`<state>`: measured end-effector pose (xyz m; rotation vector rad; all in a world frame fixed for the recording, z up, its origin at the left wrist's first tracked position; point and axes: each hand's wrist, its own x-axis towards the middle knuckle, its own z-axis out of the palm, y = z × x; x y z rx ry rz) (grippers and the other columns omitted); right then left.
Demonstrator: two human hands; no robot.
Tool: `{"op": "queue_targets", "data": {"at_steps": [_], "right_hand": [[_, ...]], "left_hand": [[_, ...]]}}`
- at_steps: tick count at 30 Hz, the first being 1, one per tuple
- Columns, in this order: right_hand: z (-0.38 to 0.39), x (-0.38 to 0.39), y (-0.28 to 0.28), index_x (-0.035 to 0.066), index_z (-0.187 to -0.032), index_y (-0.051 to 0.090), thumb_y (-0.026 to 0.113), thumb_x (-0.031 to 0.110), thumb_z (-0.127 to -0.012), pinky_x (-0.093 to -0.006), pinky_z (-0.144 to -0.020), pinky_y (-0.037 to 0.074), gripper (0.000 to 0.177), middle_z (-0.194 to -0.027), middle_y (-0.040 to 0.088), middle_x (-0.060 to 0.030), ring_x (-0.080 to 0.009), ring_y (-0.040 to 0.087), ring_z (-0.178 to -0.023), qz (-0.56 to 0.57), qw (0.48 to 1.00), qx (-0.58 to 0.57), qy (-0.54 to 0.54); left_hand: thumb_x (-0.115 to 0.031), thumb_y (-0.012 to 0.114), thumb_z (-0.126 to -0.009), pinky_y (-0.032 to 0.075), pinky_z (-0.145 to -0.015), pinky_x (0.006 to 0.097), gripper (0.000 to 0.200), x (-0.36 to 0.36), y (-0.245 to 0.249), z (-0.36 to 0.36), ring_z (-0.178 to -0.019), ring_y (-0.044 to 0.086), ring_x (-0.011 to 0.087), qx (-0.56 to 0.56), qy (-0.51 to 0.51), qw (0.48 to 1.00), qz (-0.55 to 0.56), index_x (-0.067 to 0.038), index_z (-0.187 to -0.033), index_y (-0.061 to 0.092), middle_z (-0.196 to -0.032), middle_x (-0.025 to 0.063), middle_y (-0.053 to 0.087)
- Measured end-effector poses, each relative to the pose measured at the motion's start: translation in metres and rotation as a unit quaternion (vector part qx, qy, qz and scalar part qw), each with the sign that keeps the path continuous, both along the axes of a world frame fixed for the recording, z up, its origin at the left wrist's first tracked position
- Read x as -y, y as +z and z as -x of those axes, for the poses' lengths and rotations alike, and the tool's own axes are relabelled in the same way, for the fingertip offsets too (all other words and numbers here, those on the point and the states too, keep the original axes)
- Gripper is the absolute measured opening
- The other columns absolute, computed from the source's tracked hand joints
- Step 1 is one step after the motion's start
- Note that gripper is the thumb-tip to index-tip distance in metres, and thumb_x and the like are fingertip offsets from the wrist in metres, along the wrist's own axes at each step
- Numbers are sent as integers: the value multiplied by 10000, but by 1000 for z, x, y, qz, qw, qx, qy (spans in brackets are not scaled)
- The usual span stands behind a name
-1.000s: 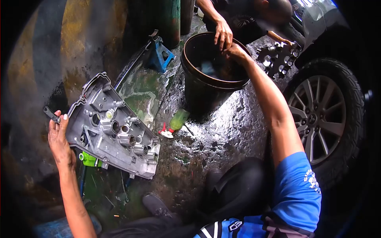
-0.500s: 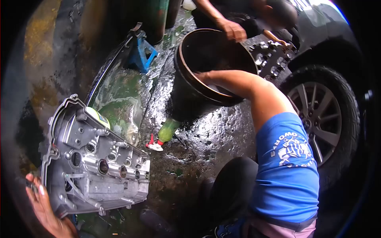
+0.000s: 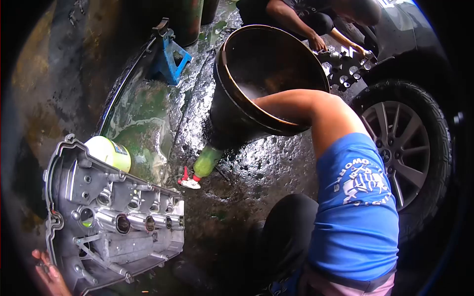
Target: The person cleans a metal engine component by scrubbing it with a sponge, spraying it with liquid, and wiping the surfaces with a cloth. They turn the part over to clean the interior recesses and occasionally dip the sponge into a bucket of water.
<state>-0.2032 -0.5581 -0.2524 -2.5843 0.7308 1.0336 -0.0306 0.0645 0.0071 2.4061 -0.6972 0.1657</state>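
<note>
A grey metal valve cover (image 3: pixel 131 241) stands tilted on the left, its hollow inside with round bores facing me. My left hand (image 3: pixel 51 277) is at its lower left edge, supporting it, with the fingertips showing beside the rim. Over the lip of a dark drum (image 3: pixel 232 121) reaches my right arm (image 3: pixel 301 103). My right hand is hidden inside the drum, so its fingers and anything in them do not show. Some pale blur is visible next to the wrist.
Behind the cover stands a pale yellow-green tub (image 3: pixel 118 157). A green spray bottle (image 3: pixel 207 162) lies by the drum. Beyond are a blue jack stand (image 3: pixel 173 59) and a co-worker's hand (image 3: pixel 318 43) near a metal part (image 3: pixel 345 74). A car wheel (image 3: pixel 402 148) is right.
The valve cover and my left hand have shifted slightly left and down in view, showing more of the tub. The co-worker's hand has left the drum rim for the metal part.
</note>
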Motion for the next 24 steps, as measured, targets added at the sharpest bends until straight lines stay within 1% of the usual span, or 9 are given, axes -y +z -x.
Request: {"op": "queue_targets", "data": {"at_steps": [3, 9, 12, 14, 16, 19, 20, 22, 24], "right_hand": [[2, 7, 15, 53, -1212, 568, 731, 236, -864, -341, -726, 557, 425, -1025, 692, -116, -206, 684, -847, 13, 1000, 19, 4], [6, 22, 66, 40, -1160, 587, 727, 207, -869, -338, -743, 547, 363, -993, 689, -114, -193, 673, -863, 27, 993, 96, 62], [2, 21, 130, 34, -1134, 597, 726, 192, -871, -337, -751, 542, 333, -976, 687, -113, -186, 668, -871, 49, 978, 189, 70], [5, 11, 177, 30, -1117, 603, 724, 183, -873, -336, -756, 538, 312, -966, 686, -112, -182, 665, -877, 61, 960, 267, 61], [9, -9, 223, 26, -1100, 610, 723, 173, -874, -335, -762, 535, 292, -955, 685, -111, -177, 661, -882, 63, 930, 359, 49], [19, -75, 282, 20, -1074, 620, 721, 158, -877, -333, -770, 530, 262, -939, 683, -110, -171, 656, -890, 27, 867, 497, 26], [22, -131, 301, 1, -996, 613, 734, 123, -851, -316, -781, 502, 225, -855, 676, -75, -159, 638, -823, -17, 872, 482, -81], [19, -191, 300, 15, -947, 621, 822, 172, -785, -308, -748, 503, 302, -817, 661, -53, -147, 636, -803, -4, 880, 471, -59], [9, -211, 242, 17, -1021, 648, 789, 205, -814, -331, -758, 511, 313, -859, 683, -77, -155, 643, -834, -169, 861, 475, -68]], "left_hand": [[-328, 575, -992, 454, -1048, 467, 462, -18, -6, -11, -1212, 587, 429, 40, -84, 995, -44, 17, -1295, 624, -1363, 283, 556], [-146, 602, -965, 374, -1109, 375, 299, 12, -10, -1, -1255, 563, 285, 42, -103, 993, 50, -2, -1215, 681, -1365, 190, 562], [-128, 599, -961, 371, -1106, 341, 271, 37, 1, 6, -1238, 576, 253, -123, -3, 972, 200, -42, -1195, 706, -1342, 166, 578], [-136, 611, -959, 388, -1086, 326, 251, 28, -10, -4, -1206, 590, 234, 24, -58, 995, 80, -12, -1154, 709, -1319, 138, 595], [-122, 666, -928, 454, -1030, 341, 239, 41, -9, -7, -1120, 636, 224, -62, -57, 974, 211, 37, -1105, 693, -1212, 113, 650], [-253, 742, -873, 389, -1051, 328, 455, 58, -7, -23, -1181, 561, 194, -190, -25, 944, 269, -1, -1236, 633, -1265, 119, 625], [-248, 746, -871, 422, -1014, 330, 450, 66, -3, -23, -1138, 574, 183, -221, -18, 937, 270, -2, -1231, 636, -1221, 117, 645], [-235, 746, -870, 454, -978, 332, 453, 69, -13, -45, -1112, 599, 184, -243, -49, 928, 277, -6, -1244, 629, -1177, 109, 666], [-190, 752, -864, 524, -895, 332, 405, 79, -15, -61, -1051, 652, 189, -311, -55, 900, 301, -26, -1218, 642, -1147, 99, 684]]}}
